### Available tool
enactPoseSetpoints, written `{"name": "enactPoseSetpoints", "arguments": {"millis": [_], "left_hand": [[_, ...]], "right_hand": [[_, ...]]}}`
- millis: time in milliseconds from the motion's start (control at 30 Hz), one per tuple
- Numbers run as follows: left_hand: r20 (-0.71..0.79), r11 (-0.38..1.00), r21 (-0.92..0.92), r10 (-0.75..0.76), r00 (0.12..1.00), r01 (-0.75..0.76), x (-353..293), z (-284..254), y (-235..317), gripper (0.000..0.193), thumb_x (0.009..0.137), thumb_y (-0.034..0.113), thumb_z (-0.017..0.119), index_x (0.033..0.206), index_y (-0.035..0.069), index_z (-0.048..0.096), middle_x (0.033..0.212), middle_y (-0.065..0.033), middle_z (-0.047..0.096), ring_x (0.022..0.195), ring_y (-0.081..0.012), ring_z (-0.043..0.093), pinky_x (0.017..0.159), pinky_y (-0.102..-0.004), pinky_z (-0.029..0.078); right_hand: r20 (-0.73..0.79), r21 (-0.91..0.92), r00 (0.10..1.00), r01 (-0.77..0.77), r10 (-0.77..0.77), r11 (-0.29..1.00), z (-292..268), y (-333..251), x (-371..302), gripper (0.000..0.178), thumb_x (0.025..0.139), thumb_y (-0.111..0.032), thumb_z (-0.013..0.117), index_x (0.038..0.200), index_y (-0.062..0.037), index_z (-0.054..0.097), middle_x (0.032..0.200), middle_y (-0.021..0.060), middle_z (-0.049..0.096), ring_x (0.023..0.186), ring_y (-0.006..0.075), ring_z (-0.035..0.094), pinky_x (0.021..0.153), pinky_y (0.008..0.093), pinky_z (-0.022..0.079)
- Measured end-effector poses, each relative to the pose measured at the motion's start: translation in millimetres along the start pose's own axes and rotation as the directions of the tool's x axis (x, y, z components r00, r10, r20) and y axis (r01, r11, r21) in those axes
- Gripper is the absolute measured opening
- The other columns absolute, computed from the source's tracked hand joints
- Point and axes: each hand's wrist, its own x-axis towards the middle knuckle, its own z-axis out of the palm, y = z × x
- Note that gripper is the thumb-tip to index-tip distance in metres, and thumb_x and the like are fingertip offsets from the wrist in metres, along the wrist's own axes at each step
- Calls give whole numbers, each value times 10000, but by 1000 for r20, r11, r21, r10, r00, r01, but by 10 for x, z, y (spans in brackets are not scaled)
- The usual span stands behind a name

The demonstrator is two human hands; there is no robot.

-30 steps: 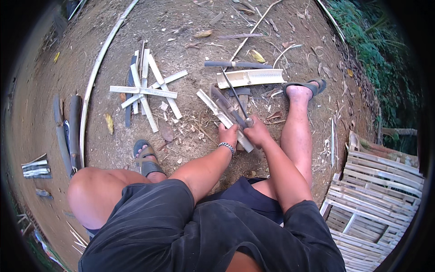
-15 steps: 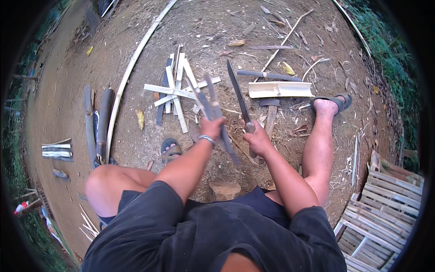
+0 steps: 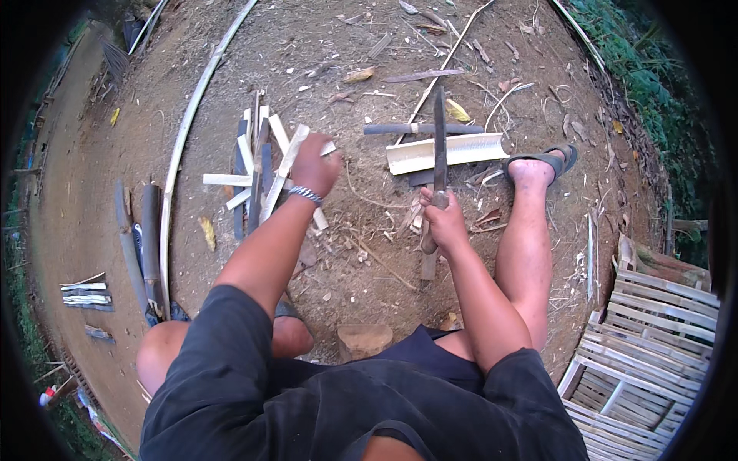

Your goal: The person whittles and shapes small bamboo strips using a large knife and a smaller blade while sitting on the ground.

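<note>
The right hand point(image 3: 444, 220) closes around the handle of a long knife point(image 3: 440, 150), whose dark blade points away from the body and passes, in this view, in front of a split bamboo half point(image 3: 477, 148). The left hand point(image 3: 317, 164), blurred, is at the right edge of a loose pile of bamboo strips point(image 3: 244, 180); a pale strip point(image 3: 284, 170) lies along its thumb side and a short pale end shows at its other side, but whether the fingers grip either cannot be told. A metal bracelet point(image 3: 307, 195) circles the left wrist. The strips in the pile cross one another at several angles, some with pale faces up and others dark. Beyond the knife hand, the split bamboo half lies with its pale hollow side visible, just nearer the body than a dark rod point(image 3: 384, 129). A sandal point(image 3: 565, 163) on the right foot stands near the half's right end. Close to the body sits a wooden block point(image 3: 364, 340). Farther left, dark bamboo lengths point(image 3: 150, 238) lie beside a long, pale, curving strip point(image 3: 181, 142); at lower right is a slatted bamboo panel point(image 3: 653, 338).
</note>
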Motion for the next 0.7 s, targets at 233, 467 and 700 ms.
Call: {"name": "enactPoseSetpoints", "arguments": {"millis": [233,467,700], "left_hand": [[420,864,350,199,885,-361,732,1004,326,255,923,139,608,1174,115,649,1145,-115,678,1142,-302,637,980,-453,501],[695,831,370,50,717,-416,948,730,182,165,938,125,579,1067,68,666,1018,-145,706,1024,-315,671,895,-458,525],[698,990,140,-96,710,-4,835,-1234,-334,238,1013,216,520,1022,47,688,882,-118,697,716,-226,617,706,-398,505]], "right_hand": [[-40,142,999,-15,21,990,-166,-368,-51,483,846,44,539,1324,49,464,1363,156,609,1138,192,643,936,322,507],[-60,80,997,43,-38,996,-184,-328,80,445,877,27,528,1315,39,449,1368,173,577,1118,231,646,932,367,551],[-305,-35,952,19,-29,999,-118,-95,344,304,861,-40,638,1144,26,548,1108,132,706,866,174,721,673,299,572]]}}
